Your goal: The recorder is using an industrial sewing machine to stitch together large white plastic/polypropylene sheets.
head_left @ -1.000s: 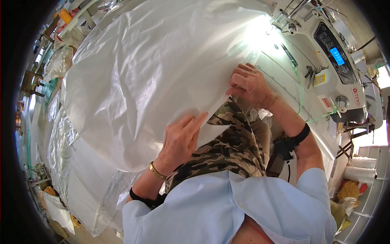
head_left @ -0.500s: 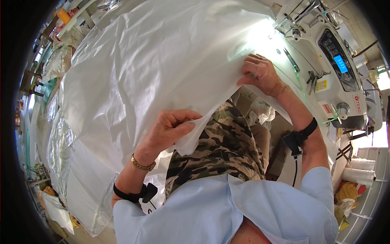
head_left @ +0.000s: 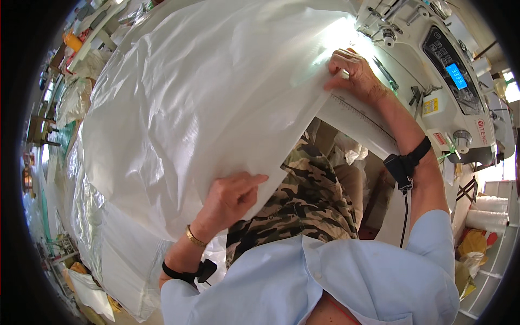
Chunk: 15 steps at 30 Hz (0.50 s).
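A large white woven plastic sheet (head_left: 189,103) spreads in wrinkles across the work surface and down toward my lap. My left hand (head_left: 232,201) rests on its near part, close to the edge. The index finger points to the right while the other fingers are curled; whether they grip anything is hidden. Up by the sewing machine (head_left: 449,81), my right hand (head_left: 355,77) has its thumb and bent fingers closed on the sheet's right edge, near the bright lamp glow. A ruler scale (head_left: 360,112) shows on the table edge beneath my right forearm.
Right of my right hand lie small dark thread snips (head_left: 385,73). White thread cones (head_left: 487,219) sit on a rack at the far right. Clear plastic bags (head_left: 73,100) and an orange container (head_left: 72,41) are on the left. My camouflage-covered lap (head_left: 292,200) is below the sheet.
My left hand has moved slightly down, and the corner it was pinching now lies flatter beneath it. My right hand has shifted slightly up. The ruler scale has come into view.
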{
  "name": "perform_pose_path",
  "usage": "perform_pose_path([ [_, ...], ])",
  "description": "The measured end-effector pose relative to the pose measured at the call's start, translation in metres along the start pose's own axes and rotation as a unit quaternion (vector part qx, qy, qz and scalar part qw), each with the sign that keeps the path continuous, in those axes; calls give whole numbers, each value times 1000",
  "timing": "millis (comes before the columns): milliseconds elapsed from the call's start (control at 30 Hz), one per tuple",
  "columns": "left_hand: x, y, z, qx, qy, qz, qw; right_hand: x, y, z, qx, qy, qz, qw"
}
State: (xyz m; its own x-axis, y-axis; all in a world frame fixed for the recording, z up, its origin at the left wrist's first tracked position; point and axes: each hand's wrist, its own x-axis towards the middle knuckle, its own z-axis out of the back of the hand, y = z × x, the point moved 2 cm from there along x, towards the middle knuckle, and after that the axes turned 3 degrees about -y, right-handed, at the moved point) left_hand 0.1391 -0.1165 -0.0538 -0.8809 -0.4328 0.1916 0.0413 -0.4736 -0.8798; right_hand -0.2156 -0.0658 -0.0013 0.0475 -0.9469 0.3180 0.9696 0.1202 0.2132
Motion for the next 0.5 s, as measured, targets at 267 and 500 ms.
perform_pose_path([
  [267,9,-21,-35,205,52,-169,963,-16,7,-3,-200,-92,-102,970],
  [500,27,-22,-40,234,71,-211,946,-42,30,-11,-177,-75,-211,958],
])
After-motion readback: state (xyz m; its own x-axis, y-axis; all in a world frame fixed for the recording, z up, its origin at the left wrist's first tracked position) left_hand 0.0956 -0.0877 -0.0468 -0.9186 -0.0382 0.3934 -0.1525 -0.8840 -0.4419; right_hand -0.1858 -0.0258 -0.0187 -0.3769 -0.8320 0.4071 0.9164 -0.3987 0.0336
